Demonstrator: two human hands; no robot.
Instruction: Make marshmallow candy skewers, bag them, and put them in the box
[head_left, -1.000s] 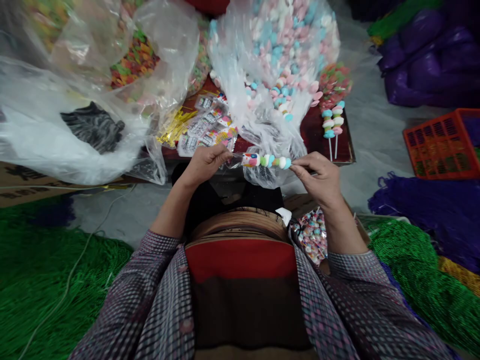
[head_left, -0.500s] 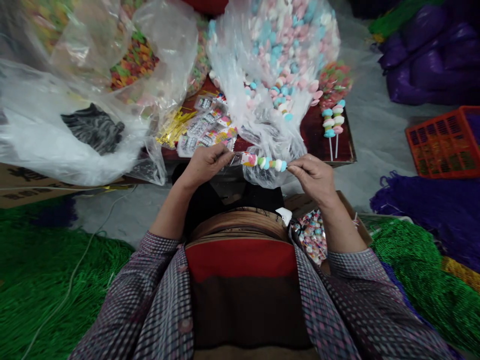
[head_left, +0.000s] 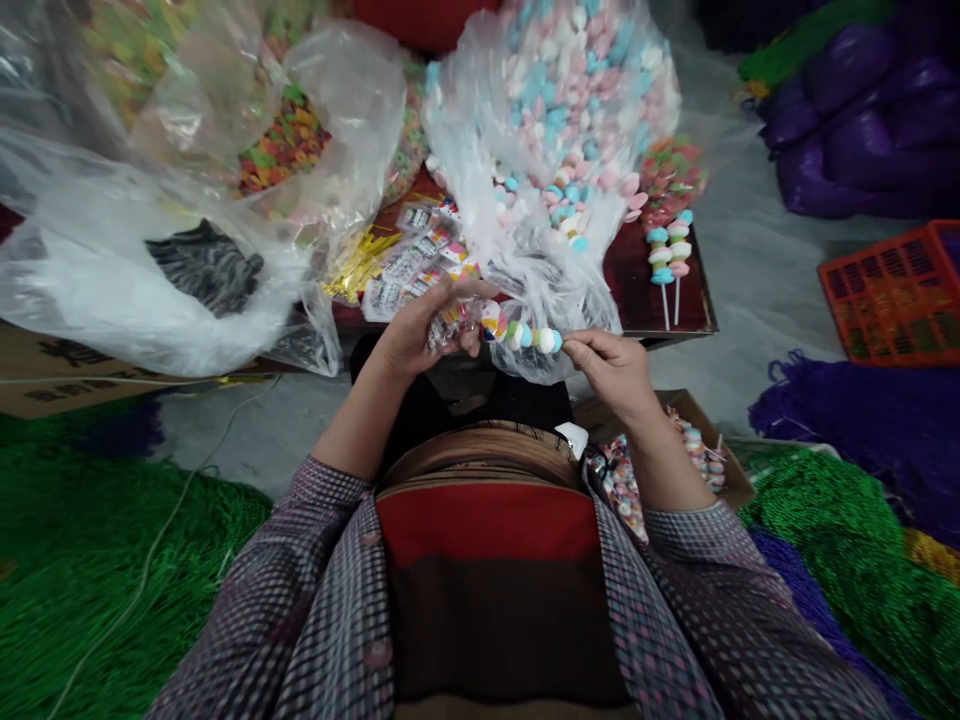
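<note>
Since half a second ago, my left hand point(head_left: 431, 328) has loosened from a tight pinch into a cupped shape, and my right hand point(head_left: 611, 370) has shifted slightly left with the candy skewer point(head_left: 526, 337). At mid-frame, my right thumb and forefinger pinch the skewer's blue end; puffy white, green and blue pieces run leftward from those fingertips to a glossy, brightly printed wrapper point(head_left: 493, 321). The wrapper's crinkled clear end lies between my parted left thumb and fingers; whether they grip it, I cannot tell. Just beyond, left of centre, slick printed packets point(head_left: 405, 268) lie beside thin gold strips point(head_left: 361, 262). At upper centre, a limp clear bag point(head_left: 517, 240) bulges with pastel marshmallows point(head_left: 571, 190); to its right, two similar skewers point(head_left: 669, 250) lie on the dark red table point(head_left: 637, 305), white sticks toward me. Upper left, small colourful gummies point(head_left: 289, 140) fill filmy plastic.
</note>
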